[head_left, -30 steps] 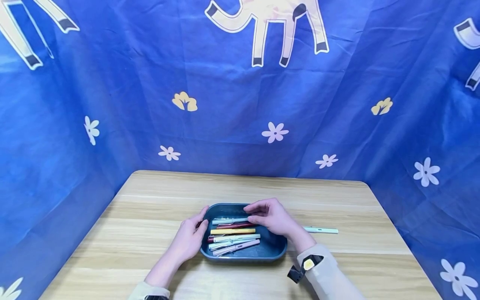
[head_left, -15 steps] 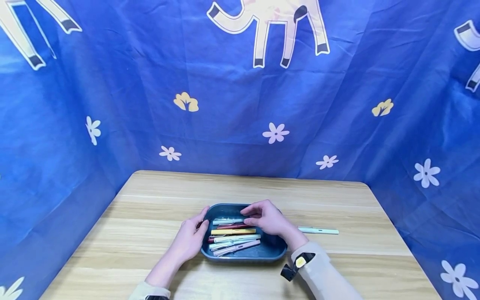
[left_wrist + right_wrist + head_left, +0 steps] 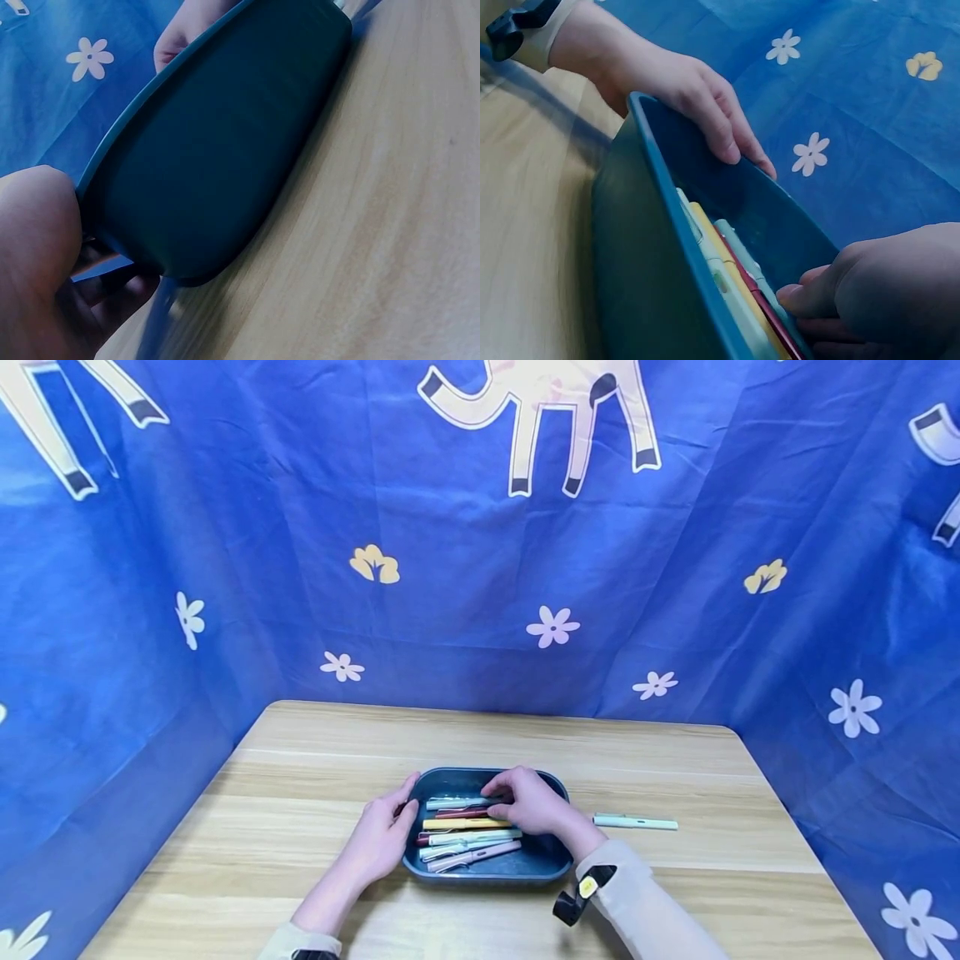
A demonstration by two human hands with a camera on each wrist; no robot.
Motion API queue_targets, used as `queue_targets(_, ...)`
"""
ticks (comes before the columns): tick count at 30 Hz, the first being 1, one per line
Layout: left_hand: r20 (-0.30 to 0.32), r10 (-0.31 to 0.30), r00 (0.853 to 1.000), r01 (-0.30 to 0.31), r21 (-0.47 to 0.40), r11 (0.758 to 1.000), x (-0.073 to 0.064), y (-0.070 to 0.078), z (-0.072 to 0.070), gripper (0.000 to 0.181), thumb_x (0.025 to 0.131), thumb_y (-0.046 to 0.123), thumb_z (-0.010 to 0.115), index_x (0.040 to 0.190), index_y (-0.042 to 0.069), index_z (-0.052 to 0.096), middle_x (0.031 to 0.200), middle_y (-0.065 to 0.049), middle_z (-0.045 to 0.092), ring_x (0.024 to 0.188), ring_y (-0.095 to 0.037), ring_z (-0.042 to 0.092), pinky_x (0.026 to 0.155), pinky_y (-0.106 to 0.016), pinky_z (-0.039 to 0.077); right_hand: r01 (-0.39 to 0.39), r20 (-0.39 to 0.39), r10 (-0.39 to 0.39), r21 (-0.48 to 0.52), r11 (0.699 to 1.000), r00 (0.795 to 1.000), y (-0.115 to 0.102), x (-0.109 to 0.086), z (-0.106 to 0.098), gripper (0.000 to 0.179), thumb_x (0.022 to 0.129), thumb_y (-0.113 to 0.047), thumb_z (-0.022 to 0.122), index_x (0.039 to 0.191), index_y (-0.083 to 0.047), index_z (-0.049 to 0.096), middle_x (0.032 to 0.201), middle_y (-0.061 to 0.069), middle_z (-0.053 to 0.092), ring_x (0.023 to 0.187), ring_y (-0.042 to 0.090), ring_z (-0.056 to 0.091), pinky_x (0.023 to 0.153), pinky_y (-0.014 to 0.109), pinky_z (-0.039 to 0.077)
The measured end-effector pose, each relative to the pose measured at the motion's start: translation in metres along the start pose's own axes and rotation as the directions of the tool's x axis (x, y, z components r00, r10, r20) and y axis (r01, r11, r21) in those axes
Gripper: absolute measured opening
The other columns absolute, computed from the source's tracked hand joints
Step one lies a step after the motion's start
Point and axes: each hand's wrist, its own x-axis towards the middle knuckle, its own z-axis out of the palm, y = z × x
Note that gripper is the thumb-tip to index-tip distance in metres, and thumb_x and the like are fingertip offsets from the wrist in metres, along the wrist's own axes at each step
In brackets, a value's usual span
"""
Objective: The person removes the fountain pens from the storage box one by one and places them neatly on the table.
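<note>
In the head view my left hand [image 3: 381,835] grips the left end of a dark teal tray [image 3: 551,860], thumb at the rim. The left wrist view shows its fingers around the outer wall. My right hand [image 3: 536,806] reaches into the tray from the right, its thumb and fingers at the right end of a light blue pen [image 3: 446,804]. Whether they pinch it cannot be made out. Beside that pen lie a dark red pen [image 3: 457,814], a yellow pen [image 3: 461,823], and several pale pens, including a lilac pen [image 3: 476,856].
A mint pen [image 3: 636,822] lies on the wooden table [image 3: 337,752], right of the tray. Blue patterned cloth [image 3: 450,635] hangs behind the table and at both sides.
My right hand has shifted a little toward the near side inside the tray, and its forearm has swung left, uncovering more of the mint pen. My left hand keeps its hold.
</note>
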Motion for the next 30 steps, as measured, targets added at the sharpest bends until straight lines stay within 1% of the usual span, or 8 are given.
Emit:
queue_targets(3, 0.009, -0.008, 1.000, 0.008, -0.006, 1.000, 0.000, 0.000, 0.000, 0.051, 0.112, 0.015, 0.051, 0.160, 0.001, 0.043, 0.159, -0.023, 0.045, 0.146, -0.039, 0.043, 0.122, -0.055, 0.033, 0.001, 0.006, 0.000, -0.038, 0.999, 1.000, -0.001, 0.001, 0.001, 0.021, 0.096, -0.006, 0.077, 0.117, -0.003, 0.077, 0.112, 0.005, 0.077, 0.107, 0.019, 0.070, 0.096, 0.039, 0.058)
queue_targets(7, 0.007, 0.003, 1.000, -0.003, -0.015, 1.000, 0.000, 0.001, 0.000, 0.051, 0.111, 0.013, 0.051, 0.160, 0.000, 0.043, 0.159, -0.022, 0.044, 0.146, -0.038, 0.044, 0.121, -0.053, 0.033, -0.002, 0.001, 0.002, -0.102, 0.995, 1.000, -0.003, 0.002, 0.003, 0.021, 0.096, -0.005, 0.076, 0.117, -0.004, 0.078, 0.112, 0.004, 0.076, 0.109, 0.018, 0.069, 0.098, 0.039, 0.057)
queue_targets(11, -0.007, 0.023, 1.000, -0.023, -0.015, 1.000, 0.000, 0.001, -0.001, 0.050, 0.111, 0.011, 0.052, 0.159, -0.002, 0.043, 0.158, -0.023, 0.045, 0.145, -0.038, 0.045, 0.121, -0.053, 0.034, -0.004, -0.005, 0.003, -0.225, 0.974, 1.000, -0.007, 0.002, 0.006, 0.022, 0.097, -0.005, 0.074, 0.118, -0.008, 0.080, 0.116, 0.000, 0.076, 0.116, 0.016, 0.065, 0.105, 0.039, 0.053)
queue_targets(14, -0.009, 0.024, 1.000, -0.024, -0.012, 1.000, -0.001, 0.001, -0.001, 0.050, 0.111, 0.011, 0.052, 0.158, -0.002, 0.044, 0.158, -0.023, 0.045, 0.145, -0.039, 0.045, 0.121, -0.054, 0.034, -0.016, -0.005, 0.016, -0.285, 0.958, 1.000, -0.009, 0.002, 0.009, 0.024, 0.097, -0.004, 0.072, 0.119, -0.011, 0.080, 0.119, -0.002, 0.075, 0.119, 0.017, 0.061, 0.108, 0.041, 0.051)
queue_targets(18, 0.006, 0.009, 1.000, -0.009, -0.017, 1.000, 0.000, 0.001, -0.001, 0.050, 0.111, 0.012, 0.051, 0.159, -0.001, 0.043, 0.159, -0.022, 0.044, 0.146, -0.037, 0.043, 0.121, -0.053, 0.033, -0.032, -0.006, 0.031, -0.306, 0.951, 0.999, -0.011, 0.002, 0.011, 0.025, 0.097, -0.002, 0.072, 0.119, -0.012, 0.080, 0.118, -0.002, 0.075, 0.118, 0.016, 0.060, 0.108, 0.041, 0.051)
queue_targets(22, 0.015, -0.002, 1.000, 0.002, -0.020, 1.000, 0.000, 0.001, -0.001, 0.051, 0.111, 0.013, 0.051, 0.160, 0.001, 0.043, 0.160, -0.021, 0.043, 0.147, -0.036, 0.043, 0.122, -0.052, 0.032, -0.034, -0.010, 0.032, -0.304, 0.952, 0.999, -0.012, 0.002, 0.012, 0.025, 0.097, -0.002, 0.073, 0.118, -0.012, 0.080, 0.117, -0.002, 0.075, 0.115, 0.015, 0.060, 0.107, 0.040, 0.052)
queue_targets(26, 0.012, 0.000, 1.000, 0.001, -0.018, 1.000, 0.001, 0.001, -0.001, 0.051, 0.111, 0.013, 0.052, 0.160, 0.001, 0.043, 0.160, -0.021, 0.043, 0.146, -0.036, 0.043, 0.122, -0.051, 0.033, -0.037, -0.006, 0.037, -0.292, 0.956, 0.999, -0.013, 0.002, 0.012, 0.026, 0.096, -0.002, 0.074, 0.118, -0.012, 0.080, 0.117, -0.002, 0.075, 0.114, 0.015, 0.060, 0.106, 0.041, 0.052)
queue_targets(30, 0.004, 0.017, 1.000, -0.017, -0.021, 1.000, 0.000, 0.001, -0.001, 0.050, 0.111, 0.011, 0.052, 0.159, 0.000, 0.043, 0.159, -0.023, 0.044, 0.146, -0.037, 0.044, 0.122, -0.051, 0.032, -0.024, 0.000, 0.025, -0.279, 0.960, 1.000, -0.013, 0.002, 0.012, 0.027, 0.094, -0.002, 0.076, 0.119, -0.010, 0.080, 0.114, -0.003, 0.075, 0.109, 0.012, 0.062, 0.102, 0.038, 0.055)
